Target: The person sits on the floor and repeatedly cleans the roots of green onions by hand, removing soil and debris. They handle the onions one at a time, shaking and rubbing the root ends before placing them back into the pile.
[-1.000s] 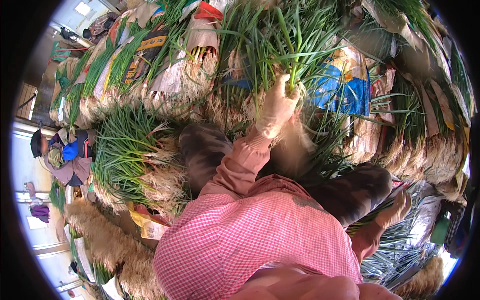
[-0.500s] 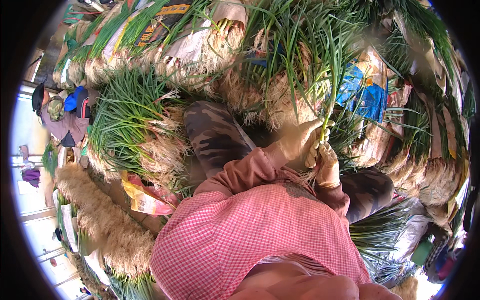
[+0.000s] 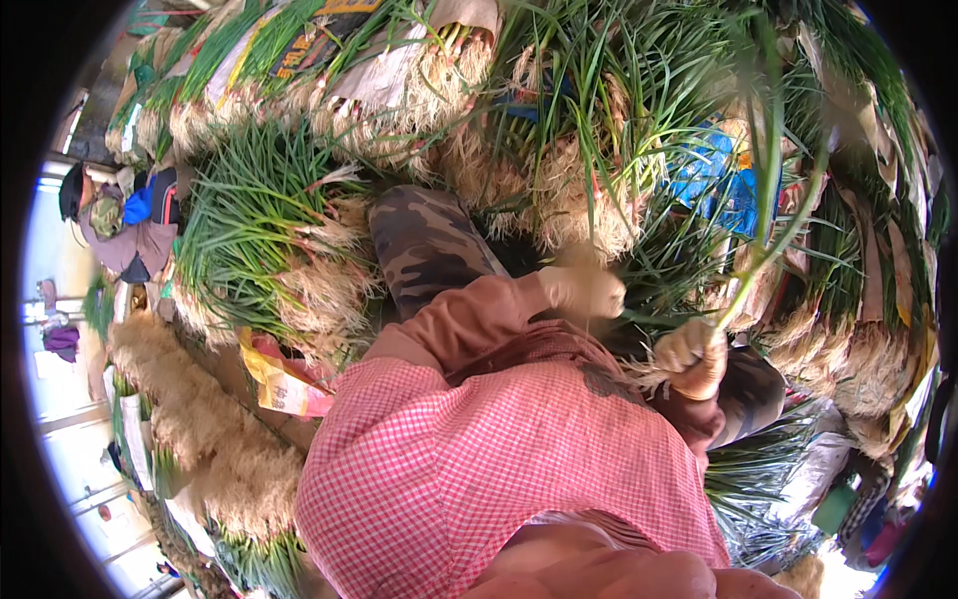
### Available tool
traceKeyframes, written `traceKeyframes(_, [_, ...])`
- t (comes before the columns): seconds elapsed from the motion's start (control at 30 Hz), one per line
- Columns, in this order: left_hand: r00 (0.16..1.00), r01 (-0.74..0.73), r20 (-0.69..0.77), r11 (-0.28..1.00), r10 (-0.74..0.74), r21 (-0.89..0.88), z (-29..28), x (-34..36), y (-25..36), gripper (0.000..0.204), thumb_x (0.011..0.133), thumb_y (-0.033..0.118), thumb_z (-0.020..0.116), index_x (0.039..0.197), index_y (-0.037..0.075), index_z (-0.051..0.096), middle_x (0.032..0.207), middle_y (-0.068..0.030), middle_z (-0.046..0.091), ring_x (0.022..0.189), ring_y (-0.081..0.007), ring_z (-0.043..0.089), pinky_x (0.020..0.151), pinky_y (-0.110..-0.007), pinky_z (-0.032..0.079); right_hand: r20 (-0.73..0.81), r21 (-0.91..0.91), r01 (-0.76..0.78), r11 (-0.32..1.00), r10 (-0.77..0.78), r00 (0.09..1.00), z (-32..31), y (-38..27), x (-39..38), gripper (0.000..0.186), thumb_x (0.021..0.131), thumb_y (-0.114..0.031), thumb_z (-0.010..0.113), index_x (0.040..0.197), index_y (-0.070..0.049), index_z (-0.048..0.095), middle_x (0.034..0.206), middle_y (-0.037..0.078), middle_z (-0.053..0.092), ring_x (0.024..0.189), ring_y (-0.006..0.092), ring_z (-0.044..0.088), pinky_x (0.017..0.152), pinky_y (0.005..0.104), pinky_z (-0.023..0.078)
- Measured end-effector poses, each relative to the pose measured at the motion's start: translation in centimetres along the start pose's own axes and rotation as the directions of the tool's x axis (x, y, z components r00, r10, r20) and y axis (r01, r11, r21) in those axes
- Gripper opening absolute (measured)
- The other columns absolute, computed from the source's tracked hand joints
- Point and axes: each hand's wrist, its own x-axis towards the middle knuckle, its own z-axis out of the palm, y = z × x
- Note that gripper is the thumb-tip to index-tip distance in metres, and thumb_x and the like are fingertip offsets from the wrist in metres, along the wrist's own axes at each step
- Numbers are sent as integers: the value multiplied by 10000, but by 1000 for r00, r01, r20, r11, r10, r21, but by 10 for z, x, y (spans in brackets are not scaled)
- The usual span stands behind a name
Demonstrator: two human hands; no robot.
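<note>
My right hand [image 3: 691, 359], in a pale glove, is closed round the lower stem of a green garlic plant [image 3: 743, 285]. Its leaves rise up and to the right, blurred by motion, while pale roots [image 3: 647, 377] stick out on the left of the fist. My left hand [image 3: 587, 290], also gloved, is apart from the plant, over my lap. Motion smears its fingers, so its grip does not show. Beyond the hands stands a heap of green garlic [image 3: 589, 190] with long, tangled roots.
A loose pile of green garlic [image 3: 264, 240] lies to the left. Wrapped bundles [image 3: 449, 80] line the far side, and more [image 3: 848, 339] stand at right. A blue printed sack [image 3: 743, 200] lies beyond my right hand. A yellow and pink bag [image 3: 284, 384] sits at my left.
My hands were together on the plant and have come apart. The right has moved to the right and nearer, carrying the plant; the left has drawn back toward my lap.
</note>
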Motion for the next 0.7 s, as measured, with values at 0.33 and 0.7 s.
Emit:
traceKeyframes(0.33, [362,491,-918,870,-163,39,-132,29,-32,246,882,252,575,983,28,582,908,-149,624,743,-234,616,650,-357,504,-69,50,-96,994,99,993,-40,2,1,383,898,-356,546,663,-137,337,519,-50,273,397,75,203,390,242,204])
traceKeyframes(0.7, [528,-270,-777,800,-342,-536,-98,-32,10,226,846,197,639,1006,36,634,853,-60,653,723,-100,589,698,-239,486,-65,54,-119,991,122,990,-35,32,27,277,867,-310,597,799,-69,480,644,7,461,417,64,313,390,207,281])
